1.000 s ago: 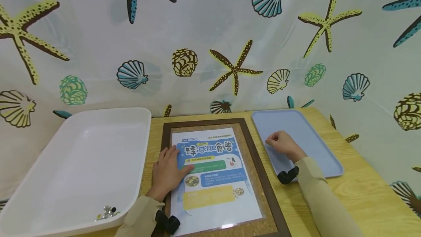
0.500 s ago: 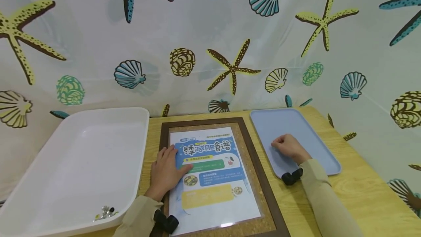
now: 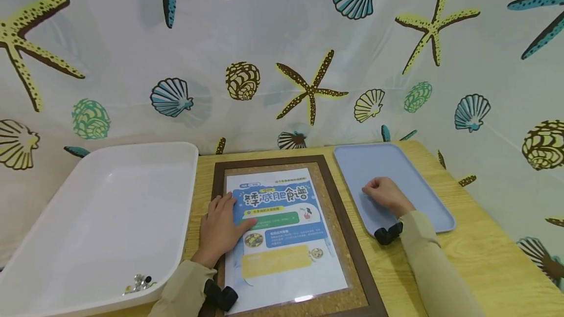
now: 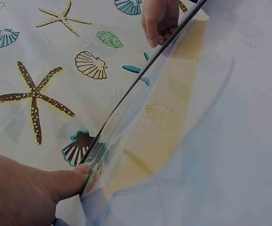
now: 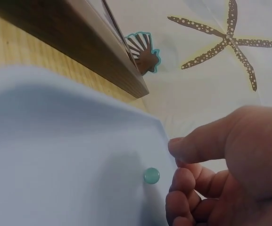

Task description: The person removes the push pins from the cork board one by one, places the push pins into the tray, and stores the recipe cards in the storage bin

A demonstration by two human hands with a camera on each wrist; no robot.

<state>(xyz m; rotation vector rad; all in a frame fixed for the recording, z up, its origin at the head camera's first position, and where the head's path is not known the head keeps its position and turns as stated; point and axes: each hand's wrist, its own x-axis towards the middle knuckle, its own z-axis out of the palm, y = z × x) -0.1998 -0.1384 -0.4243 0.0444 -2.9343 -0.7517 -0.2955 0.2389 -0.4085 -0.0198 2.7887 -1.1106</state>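
Note:
A glossy printed poster (image 3: pixel 282 283) lies on a cork board (image 3: pixel 326 302) with a brown frame. My left hand (image 3: pixel 220 226) rests on the left side of the board, fingers extended, thumb on the poster; in the left wrist view the thumb (image 4: pixel 70 181) touches the sheet's edge. Over the near left part of a light-blue tray (image 3: pixel 414 194) hovers my right hand (image 3: pixel 387 195). Its fingers are curled with nothing visible in them. In the right wrist view a small round green pin-like piece (image 5: pixel 151 175) sits on the tray, apart from the fingers (image 5: pixel 180 181).
At the left stands a large white basin (image 3: pixel 128 214) with several small pieces (image 3: pixel 140 283), clear, black and yellow, by its near right corner. All stands on a wood-grain table (image 3: pixel 484 243). Behind it hangs a curtain (image 3: pixel 273 23) printed with starfish and shells.
My right hand has shifted a little to the right over the tray, then holds nearly still. The left hand stays on the board. The head view has drifted slightly.

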